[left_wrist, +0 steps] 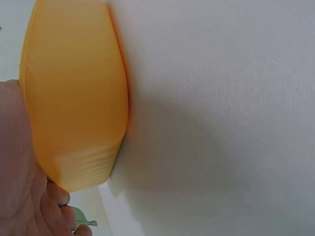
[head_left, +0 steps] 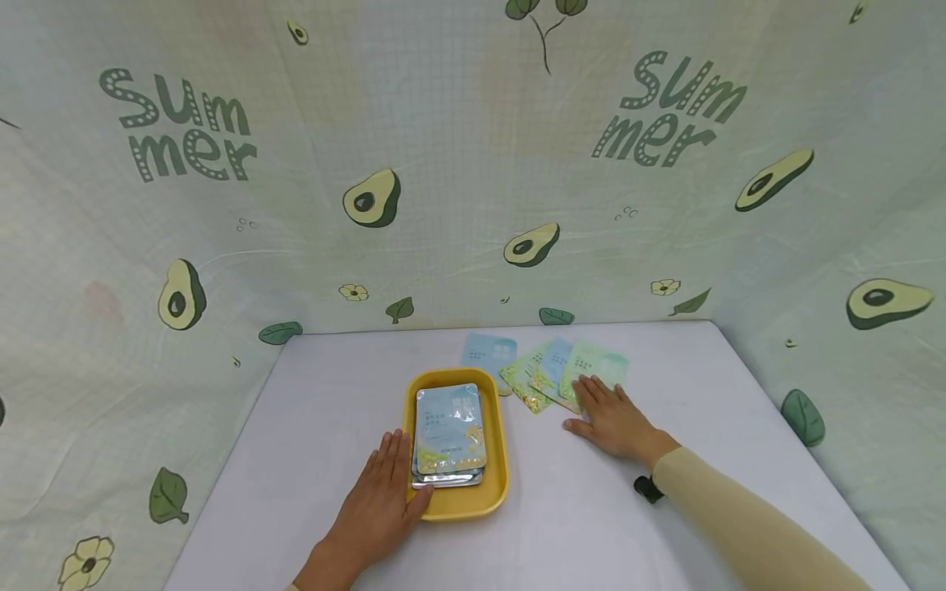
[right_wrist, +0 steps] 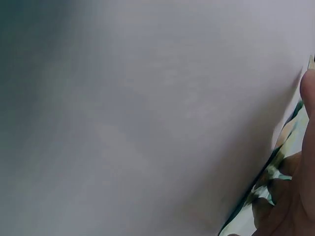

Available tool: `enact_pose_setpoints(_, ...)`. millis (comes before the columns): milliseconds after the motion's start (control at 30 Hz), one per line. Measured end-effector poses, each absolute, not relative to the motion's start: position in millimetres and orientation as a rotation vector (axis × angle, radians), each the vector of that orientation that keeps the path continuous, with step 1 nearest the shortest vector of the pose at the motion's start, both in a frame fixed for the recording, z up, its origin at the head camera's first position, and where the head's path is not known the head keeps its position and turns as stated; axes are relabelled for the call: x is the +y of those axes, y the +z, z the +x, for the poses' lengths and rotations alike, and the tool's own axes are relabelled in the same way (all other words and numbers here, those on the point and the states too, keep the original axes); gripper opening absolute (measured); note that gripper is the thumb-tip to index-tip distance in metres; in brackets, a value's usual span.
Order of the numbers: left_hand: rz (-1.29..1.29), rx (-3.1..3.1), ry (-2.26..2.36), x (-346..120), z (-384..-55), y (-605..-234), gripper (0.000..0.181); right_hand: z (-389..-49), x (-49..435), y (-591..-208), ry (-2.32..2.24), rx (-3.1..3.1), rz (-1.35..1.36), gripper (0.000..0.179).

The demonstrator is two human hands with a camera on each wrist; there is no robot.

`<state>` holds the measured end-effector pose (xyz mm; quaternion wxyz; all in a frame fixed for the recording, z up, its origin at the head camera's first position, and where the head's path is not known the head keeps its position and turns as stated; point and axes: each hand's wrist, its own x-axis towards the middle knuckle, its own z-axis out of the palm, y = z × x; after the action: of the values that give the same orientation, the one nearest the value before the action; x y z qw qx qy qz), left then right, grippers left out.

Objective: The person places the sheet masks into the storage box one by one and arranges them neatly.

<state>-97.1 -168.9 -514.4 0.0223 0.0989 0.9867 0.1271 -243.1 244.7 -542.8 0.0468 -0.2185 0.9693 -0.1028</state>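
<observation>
A yellow tray [head_left: 497, 472] stands on the white table with a small stack of flat foil sachets inside, a light blue sachet [head_left: 449, 427] on top. My left hand [head_left: 375, 501] lies along the tray's left rim, fingers straight, thumb over the near edge. In the left wrist view that hand touches the tray's outer wall [left_wrist: 76, 98]. To the right, my right hand [head_left: 615, 419] rests its outstretched fingertips on a pale green sachet [head_left: 594, 363]. Under and beside it fan out a blue sachet [head_left: 554, 361] and a green patterned sachet [head_left: 526, 382].
Another blue sachet [head_left: 489, 351] lies behind the tray, its near end by the rim. A printed cloth [head_left: 458, 148] hangs behind the table [head_left: 340, 394] and along both sides. A dark wrist device [head_left: 648, 489] sits beneath the right sleeve.
</observation>
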Motion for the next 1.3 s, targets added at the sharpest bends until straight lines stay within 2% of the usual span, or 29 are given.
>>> enact_pose_setpoints(300,0.315,3.056,0.380,-170,-99,-515,0.087,-221,257,-540,-0.226,2.930,-0.880,0.076)
enact_pose_setpoints(500,0.324,3.040,0.378,-172,-99,-514,0.086,-235,264,-525,-0.274,3.029,-0.858,0.069)
enact_pose_setpoints(633,0.348,3.044,0.383,-174,-99,-513,0.086,-260,273,-519,-0.294,3.109,-0.704,0.078)
enact_pose_setpoints(767,0.368,3.044,0.400,-175,-98,-513,0.086,-280,279,-520,-0.259,3.087,-0.552,0.096)
enact_pose_setpoints(967,0.375,3.048,0.422,-174,-98,-514,0.086,-294,280,-524,-0.238,3.034,-0.522,0.120)
enact_pose_setpoints(1300,0.365,3.045,0.434,-175,-98,-514,0.086,-299,276,-523,-0.219,2.980,-0.472,0.118)
